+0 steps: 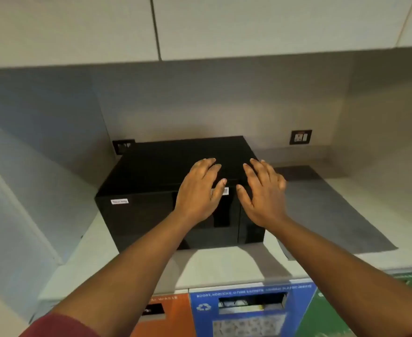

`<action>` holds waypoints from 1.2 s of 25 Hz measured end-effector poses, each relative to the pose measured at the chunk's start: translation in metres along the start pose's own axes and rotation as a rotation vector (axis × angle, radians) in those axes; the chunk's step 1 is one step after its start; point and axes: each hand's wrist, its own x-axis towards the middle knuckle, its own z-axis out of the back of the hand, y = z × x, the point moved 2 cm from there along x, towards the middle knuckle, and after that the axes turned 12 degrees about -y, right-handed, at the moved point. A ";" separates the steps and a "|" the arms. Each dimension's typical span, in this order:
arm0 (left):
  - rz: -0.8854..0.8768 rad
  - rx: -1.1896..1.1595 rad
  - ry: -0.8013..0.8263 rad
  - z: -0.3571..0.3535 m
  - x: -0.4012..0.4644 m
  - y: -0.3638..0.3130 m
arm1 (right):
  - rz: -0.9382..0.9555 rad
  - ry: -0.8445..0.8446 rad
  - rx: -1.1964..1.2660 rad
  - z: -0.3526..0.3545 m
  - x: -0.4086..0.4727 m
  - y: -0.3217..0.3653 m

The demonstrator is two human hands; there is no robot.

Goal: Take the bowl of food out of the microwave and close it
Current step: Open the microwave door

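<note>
A black microwave (151,176) stands on a pale counter (224,266) against the back wall, its door shut. No bowl shows; the inside is hidden behind the dark door. My left hand (197,190) hovers over the microwave's top front edge, palm down, fingers spread, holding nothing. My right hand (264,193) is beside it over the right front corner, also open and empty. Whether either hand touches the microwave is unclear.
A grey mat (334,215) lies on the counter to the right of the microwave. A wall socket (300,137) sits on the back wall. Below the counter edge are an orange waste bin (166,317), a blue recycling bin (251,310) and a green one (326,319). Cabinets hang overhead.
</note>
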 end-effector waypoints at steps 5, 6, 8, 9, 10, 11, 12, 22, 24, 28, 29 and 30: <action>0.048 0.088 0.125 -0.048 -0.005 0.001 | -0.082 0.048 0.101 -0.041 -0.056 -0.044; 0.045 0.127 0.148 -0.056 -0.007 -0.001 | -0.103 0.060 0.138 -0.048 -0.066 -0.051; 0.038 0.234 0.168 -0.068 -0.010 -0.004 | -0.219 0.104 0.230 -0.060 -0.084 -0.063; 0.039 0.281 0.166 -0.072 -0.011 -0.007 | -0.310 0.133 0.271 -0.066 -0.093 -0.066; 0.048 0.314 0.166 -0.075 -0.010 -0.009 | -0.391 0.162 0.310 -0.074 -0.102 -0.069; 0.051 0.337 0.161 -0.077 -0.011 -0.012 | -0.448 0.181 0.344 -0.080 -0.111 -0.071; 0.045 0.357 0.156 -0.080 -0.012 -0.013 | -0.477 0.188 0.371 -0.086 -0.119 -0.073; 0.070 0.327 0.112 -0.081 -0.012 -0.009 | -0.563 0.182 0.493 -0.121 -0.157 -0.071; 0.077 0.317 0.119 -0.081 -0.012 -0.007 | -0.566 0.188 0.475 -0.123 -0.159 -0.071; 0.078 0.311 0.108 -0.083 -0.012 -0.007 | -0.514 0.123 0.412 -0.123 -0.160 -0.071; 0.078 0.308 0.104 -0.083 -0.012 -0.007 | -0.485 0.095 0.383 -0.123 -0.160 -0.071; 0.078 0.307 0.102 -0.083 -0.012 -0.007 | -0.463 0.069 0.358 -0.124 -0.161 -0.070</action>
